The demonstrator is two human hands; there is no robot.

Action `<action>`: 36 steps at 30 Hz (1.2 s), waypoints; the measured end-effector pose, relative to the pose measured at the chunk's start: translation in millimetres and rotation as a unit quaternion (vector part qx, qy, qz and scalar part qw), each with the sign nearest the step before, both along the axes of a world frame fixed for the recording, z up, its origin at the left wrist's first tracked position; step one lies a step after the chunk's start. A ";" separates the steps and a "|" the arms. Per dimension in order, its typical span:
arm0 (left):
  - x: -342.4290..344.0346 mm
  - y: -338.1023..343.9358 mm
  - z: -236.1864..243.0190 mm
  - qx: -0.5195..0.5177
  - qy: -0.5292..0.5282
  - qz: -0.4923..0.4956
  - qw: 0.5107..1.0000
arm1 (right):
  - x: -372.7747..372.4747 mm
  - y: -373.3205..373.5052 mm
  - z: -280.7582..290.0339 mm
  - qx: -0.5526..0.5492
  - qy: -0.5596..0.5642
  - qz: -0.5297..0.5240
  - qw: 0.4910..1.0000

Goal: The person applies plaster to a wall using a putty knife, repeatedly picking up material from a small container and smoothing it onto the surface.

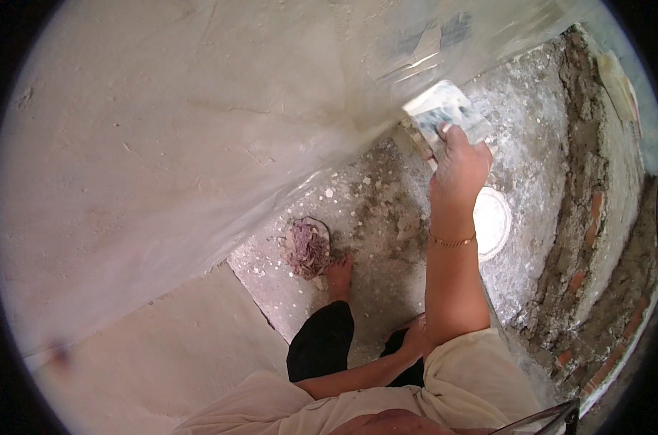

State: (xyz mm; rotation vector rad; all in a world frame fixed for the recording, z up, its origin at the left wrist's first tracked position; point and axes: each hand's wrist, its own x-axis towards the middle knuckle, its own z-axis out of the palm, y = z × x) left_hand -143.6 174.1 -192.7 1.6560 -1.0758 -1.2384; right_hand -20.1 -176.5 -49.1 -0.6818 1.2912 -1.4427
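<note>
Gripping a scraper (436,99) by wall's (198,109) edge, right hand (461,161) has room over floor (383,235); left hand's (414,338) hold unclear.

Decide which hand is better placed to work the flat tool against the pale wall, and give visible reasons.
Probably the right hand: it grips the flat tool close to the pale wall. The left hand, partly hidden by the right forearm, is well away from the tool.
</note>
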 end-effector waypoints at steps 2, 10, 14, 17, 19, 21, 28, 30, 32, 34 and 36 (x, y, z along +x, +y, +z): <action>13.4 -9.9 -1.7 0.351 0.424 0.041 0.834 | 9.2 -4.4 7.7 -0.014 -0.004 0.010 1.000; 19.8 -9.6 -1.2 0.230 0.134 -0.066 0.962 | 19.2 3.8 81.5 -0.139 0.027 0.039 0.989; 22.5 -28.9 14.0 0.284 0.328 0.008 0.901 | -4.6 9.8 83.5 -0.165 -0.107 0.009 0.980; 38.9 -54.5 49.4 0.328 0.306 0.007 0.893 | 7.9 6.9 52.5 -0.208 0.079 -0.063 0.973; 34.4 -38.4 30.3 0.354 0.286 -0.005 0.891 | 20.1 0.5 34.2 -0.313 0.121 -0.051 0.941; 28.1 -26.8 14.1 0.371 0.295 -0.007 0.881 | 18.7 -17.7 22.9 -0.449 0.410 -0.079 0.790; 14.6 -6.7 -4.6 0.359 0.432 0.063 0.825 | 9.5 -59.2 -35.0 -0.451 0.525 0.065 0.719; 12.6 4.2 -10.3 0.363 0.412 0.083 0.832 | 1.4 -55.2 -41.5 -0.510 0.612 0.017 0.604; 14.6 -8.2 1.2 0.354 0.432 0.057 0.828 | -14.5 -47.0 -44.9 -0.419 0.604 0.181 0.653; 5.0 5.1 -17.5 0.343 0.433 0.060 0.831 | -23.5 -37.5 -37.8 -0.421 0.602 0.149 0.662; 7.8 9.4 -22.6 0.337 0.430 0.070 0.834 | -32.6 -14.9 -25.8 -0.385 0.605 0.126 0.686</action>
